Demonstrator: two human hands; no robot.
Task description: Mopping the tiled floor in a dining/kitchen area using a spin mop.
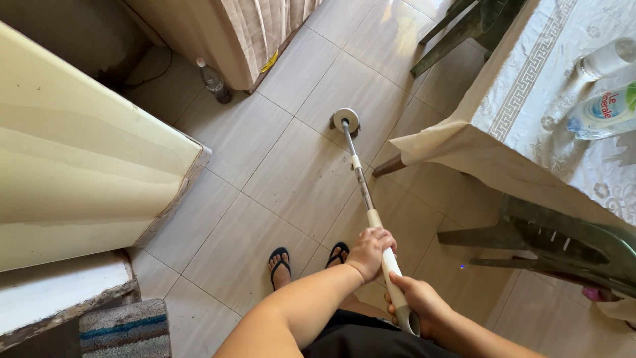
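Mopping is under way: the left hand is wrapped tight around the mop handle higher up the grip, and the right hand is closed around its near end. The mop head rests on the floor tiles at the far centre, left of the cloth-covered table. In my judgement, the next stroke calls for a firm push or pull across the tiles, clear of the table leg.

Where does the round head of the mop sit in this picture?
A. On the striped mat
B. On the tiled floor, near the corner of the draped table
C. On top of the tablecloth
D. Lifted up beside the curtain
B: the mop head rests on the floor tiles, just left of the tablecloth's hanging corner, with both hands on the handle.
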